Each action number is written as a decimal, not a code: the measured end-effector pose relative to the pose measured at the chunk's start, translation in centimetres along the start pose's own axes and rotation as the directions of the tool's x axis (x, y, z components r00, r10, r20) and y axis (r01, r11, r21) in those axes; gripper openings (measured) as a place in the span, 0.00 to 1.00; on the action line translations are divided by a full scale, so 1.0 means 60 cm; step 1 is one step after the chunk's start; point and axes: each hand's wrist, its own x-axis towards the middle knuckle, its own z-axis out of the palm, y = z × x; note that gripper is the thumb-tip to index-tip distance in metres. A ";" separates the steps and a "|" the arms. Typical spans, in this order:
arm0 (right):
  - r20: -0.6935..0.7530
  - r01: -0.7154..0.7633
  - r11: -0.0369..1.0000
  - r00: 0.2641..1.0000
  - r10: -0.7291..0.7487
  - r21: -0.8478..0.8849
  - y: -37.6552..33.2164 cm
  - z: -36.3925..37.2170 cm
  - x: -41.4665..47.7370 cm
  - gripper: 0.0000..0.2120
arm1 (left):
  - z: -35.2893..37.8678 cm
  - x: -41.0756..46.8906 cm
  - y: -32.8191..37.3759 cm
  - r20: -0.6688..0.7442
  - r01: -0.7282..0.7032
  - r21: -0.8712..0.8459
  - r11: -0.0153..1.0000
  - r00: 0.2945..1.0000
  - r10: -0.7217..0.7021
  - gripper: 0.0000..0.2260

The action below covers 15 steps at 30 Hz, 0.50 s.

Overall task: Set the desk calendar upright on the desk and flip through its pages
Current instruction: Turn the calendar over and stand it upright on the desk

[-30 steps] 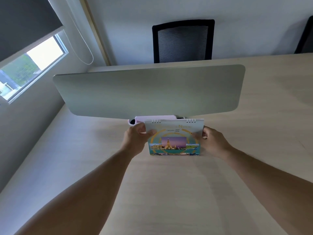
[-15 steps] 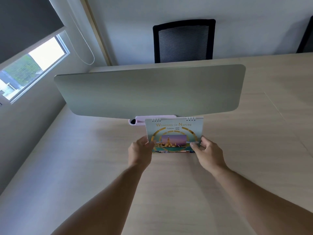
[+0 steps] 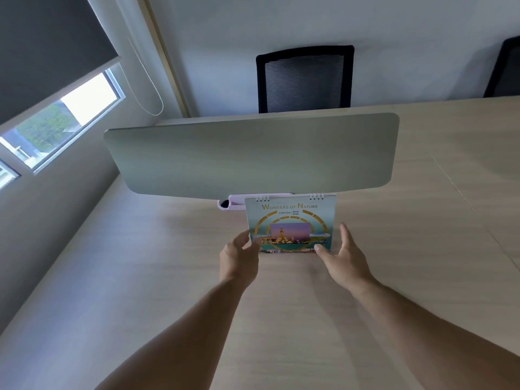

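The desk calendar (image 3: 291, 220) stands upright on the light wood desk (image 3: 168, 277), just in front of the grey divider panel. Its cover reads "Wonders of Nature", shows a temple picture, and has wire rings along the top. My left hand (image 3: 239, 257) is at the lower left corner, fingers loose, with the thumb tip touching the cover. My right hand (image 3: 344, 260) is spread at the lower right corner. Its thumb lies in front of the cover and its fingers stay just clear of the right edge.
A grey divider panel (image 3: 253, 156) stands across the desk right behind the calendar. A pale pink holder (image 3: 233, 204) sits at the panel's foot, left of the calendar. A black mesh chair (image 3: 305, 80) is beyond the desk, and a window (image 3: 64, 122) at left.
The calendar went from held above the desk to standing on it. Both hands slid from its upper sides to its lower corners and loosened; the right hand's fingers have spread away.
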 end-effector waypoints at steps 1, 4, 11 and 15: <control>0.007 -0.002 1.000 1.000 0.002 0.007 -0.006 -0.006 0.007 0.39 | -0.001 0.002 0.004 0.017 -0.011 -0.046 0.999 1.000 0.011 0.14; 0.030 0.045 0.998 0.999 -0.046 0.038 -0.019 -0.018 0.028 0.28 | -0.005 0.014 0.023 0.056 -0.049 -0.145 0.988 0.997 0.057 0.11; -0.019 0.100 0.994 0.995 -0.100 0.036 -0.015 -0.020 0.014 0.14 | -0.032 0.017 0.024 0.121 -0.055 0.064 0.996 0.992 0.047 0.11; -0.021 0.138 0.990 0.990 -0.138 0.030 -0.020 -0.016 -0.040 0.16 | -0.058 -0.006 0.002 0.085 -0.100 0.043 0.994 0.992 0.096 0.11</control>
